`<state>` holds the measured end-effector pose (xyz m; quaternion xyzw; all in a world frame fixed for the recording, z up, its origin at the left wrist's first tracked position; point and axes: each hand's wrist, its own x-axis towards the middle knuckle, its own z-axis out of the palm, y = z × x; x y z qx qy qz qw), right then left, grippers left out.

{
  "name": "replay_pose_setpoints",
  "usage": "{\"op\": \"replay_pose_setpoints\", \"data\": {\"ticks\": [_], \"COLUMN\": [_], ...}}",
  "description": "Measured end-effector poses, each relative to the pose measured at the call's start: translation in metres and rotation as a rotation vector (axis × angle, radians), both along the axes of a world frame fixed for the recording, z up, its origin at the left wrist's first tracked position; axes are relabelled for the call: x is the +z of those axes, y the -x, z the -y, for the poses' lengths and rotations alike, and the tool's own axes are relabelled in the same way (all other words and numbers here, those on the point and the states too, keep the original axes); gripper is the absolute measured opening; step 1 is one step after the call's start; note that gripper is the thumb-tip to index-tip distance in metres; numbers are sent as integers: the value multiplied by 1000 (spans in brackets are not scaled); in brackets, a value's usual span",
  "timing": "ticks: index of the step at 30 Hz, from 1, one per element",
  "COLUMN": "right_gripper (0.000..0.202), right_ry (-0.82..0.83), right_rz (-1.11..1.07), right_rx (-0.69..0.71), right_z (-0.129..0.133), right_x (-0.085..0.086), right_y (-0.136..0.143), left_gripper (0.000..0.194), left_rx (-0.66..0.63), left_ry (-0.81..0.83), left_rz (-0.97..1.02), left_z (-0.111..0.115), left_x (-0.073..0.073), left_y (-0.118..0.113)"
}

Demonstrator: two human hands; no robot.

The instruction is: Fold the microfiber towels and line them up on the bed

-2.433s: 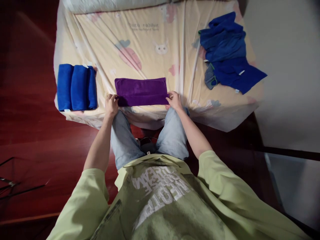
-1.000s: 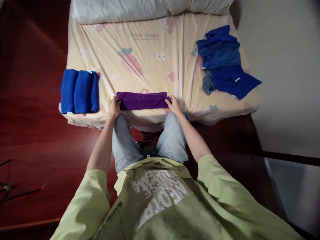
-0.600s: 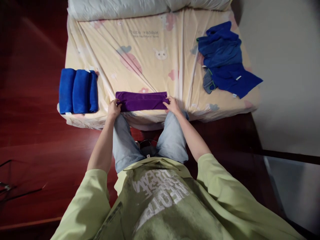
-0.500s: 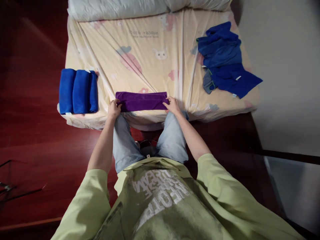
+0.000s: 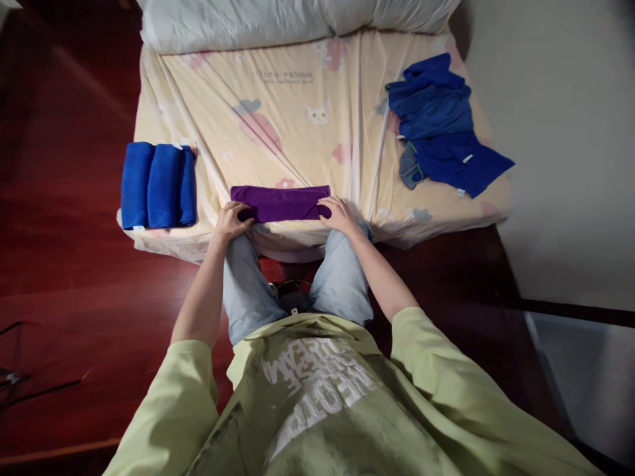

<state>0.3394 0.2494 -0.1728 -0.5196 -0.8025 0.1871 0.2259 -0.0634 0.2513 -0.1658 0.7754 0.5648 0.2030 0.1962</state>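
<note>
A purple towel [image 5: 285, 203], folded into a long narrow strip, lies along the near edge of the bed. My left hand [image 5: 234, 219] is at its left end, fingers curled over the near corner with the thumb against the front edge. At the opposite end my right hand [image 5: 338, 214] pinches the near right corner between curved fingers and thumb. The fingertips are partly hidden against the cloth. Left of the towel sit several rolled blue towels [image 5: 161, 186], side by side. Crumpled blue cloths [image 5: 431, 109] are heaped at the bed's right side.
The bed [image 5: 297, 152] has a cream sheet printed with carrots and a rabbit. A pale rolled quilt [image 5: 238, 26] runs along its far side. A wall [image 5: 555, 132] stands at the right, and dark red floor [image 5: 99, 291] lies to the left. A thin black stand [image 5: 40, 390] is at lower left.
Both hands have shifted slightly inward along the purple towel, which looks flatter at its right end. The bed sits slightly lower in view.
</note>
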Motion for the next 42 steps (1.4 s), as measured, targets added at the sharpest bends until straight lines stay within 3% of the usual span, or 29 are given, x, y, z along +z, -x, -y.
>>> {"op": "replay_pose_setpoints", "data": {"ticks": [5,9,15,22,26,31,38,42], "right_gripper": [62,66,64,34,44,53,48,46], "right_ry": [40,39,27,102,129,180,146,145], "right_rz": [54,78,8,-347,-465,-461,-387,-301], "right_rx": [46,40,-11,-187,-285,-309,-345,-366], "right_z": [-3,-4,-7,-19,-21,-25,-33,-37], "right_x": [-3,-5,-11,-16,-19,-26,-45,-48], "right_y": [-3,-4,-4,-9,-9,-9,-10,-8], "left_gripper": [58,64,58,50,44,43,36,29], "left_rx": [-13,12,80,172,256,350,406,421], "left_ry": [25,19,41,24,26,39,5,-24], "left_rz": [-59,-64,31,189,261,241,210,189], "left_z": [-3,-5,-10,-13,-14,-20,-35,-42], "left_x": [-6,-9,-11,-13,-17,-21,-19,-17], "left_y": [3,3,4,11,13,12,7,4]}}
